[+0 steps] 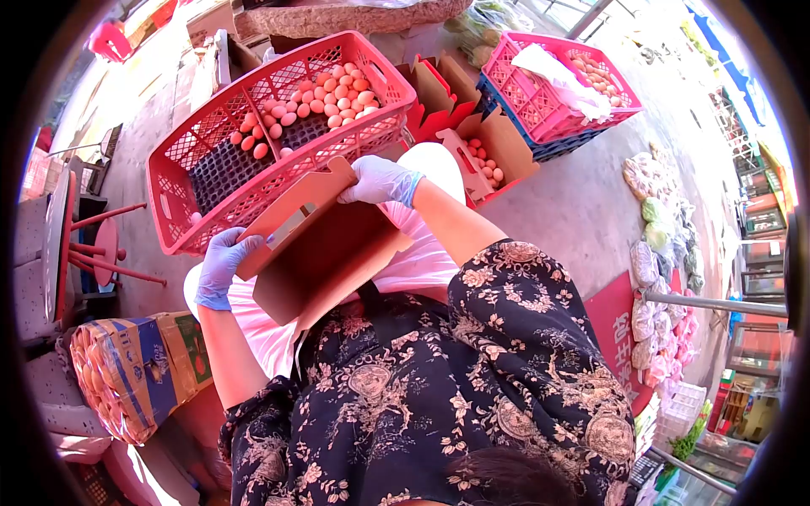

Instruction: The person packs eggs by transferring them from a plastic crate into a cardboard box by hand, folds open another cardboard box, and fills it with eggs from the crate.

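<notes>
Both my hands wear pale violet gloves and hold an open brown cardboard box (325, 261) over my lap. My left hand (226, 263) grips the left end of its upper panel, beside the handle slot. The right end of the same panel is in my right hand (377, 180), fingers closed round the edge. Inside, the visible part of the box shows bare cardboard. Just beyond it stands a large pink crate (173, 221) with brown eggs (325, 94) and dark egg trays (232, 173).
Right of the crate are an open box (516, 156) with eggs and a pink basket (527, 97) on a blue crate. A red stool (105, 249) stands left, above a printed carton (152, 371). Bagged vegetables (645, 266) lie on the right.
</notes>
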The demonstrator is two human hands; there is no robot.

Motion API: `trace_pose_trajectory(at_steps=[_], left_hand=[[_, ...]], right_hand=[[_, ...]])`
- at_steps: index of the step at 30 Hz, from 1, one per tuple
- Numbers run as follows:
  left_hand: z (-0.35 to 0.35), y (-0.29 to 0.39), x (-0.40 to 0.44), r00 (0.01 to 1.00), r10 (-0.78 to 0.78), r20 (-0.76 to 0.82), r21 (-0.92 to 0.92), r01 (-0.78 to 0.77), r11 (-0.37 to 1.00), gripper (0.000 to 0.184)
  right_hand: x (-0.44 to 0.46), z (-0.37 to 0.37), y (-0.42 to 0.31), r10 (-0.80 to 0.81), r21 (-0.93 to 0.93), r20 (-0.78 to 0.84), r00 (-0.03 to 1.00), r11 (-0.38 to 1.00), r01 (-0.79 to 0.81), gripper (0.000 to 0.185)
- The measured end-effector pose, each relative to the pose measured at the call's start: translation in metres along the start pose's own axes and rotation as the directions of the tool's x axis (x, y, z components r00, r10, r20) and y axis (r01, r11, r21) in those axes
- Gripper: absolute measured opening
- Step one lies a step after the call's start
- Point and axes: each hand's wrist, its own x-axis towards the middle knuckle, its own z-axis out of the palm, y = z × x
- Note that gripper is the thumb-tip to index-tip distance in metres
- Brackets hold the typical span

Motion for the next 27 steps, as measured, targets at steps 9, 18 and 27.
trace_pose_trajectory(at_steps=[9, 18, 27], left_hand=[[0.016, -0.085, -0.001, 0.976, 0.182, -0.120, -0.176, -0.202, 0.963, 0.052], [0.032, -0.062, -0.007, 0.940, 0.002, -0.341, -0.360, -0.133, 0.923, 0.052], [0.036, -0.053, -0.013, 0.969, -0.074, -0.236, -0.568, -0.076, 0.820, 0.044]], right_hand=[[0.002, -0.020, 0.013, -0.064, 0.073, 0.032, 0.997, 0.995, 0.062, 0.028], [0.029, 0.017, 0.032, -0.057, 0.374, -0.001, 0.998, 0.926, 0.053, 0.038], [0.007, 0.025, 0.014, 0.084, 0.725, -0.033, 0.996, 0.688, -0.034, 0.041]])
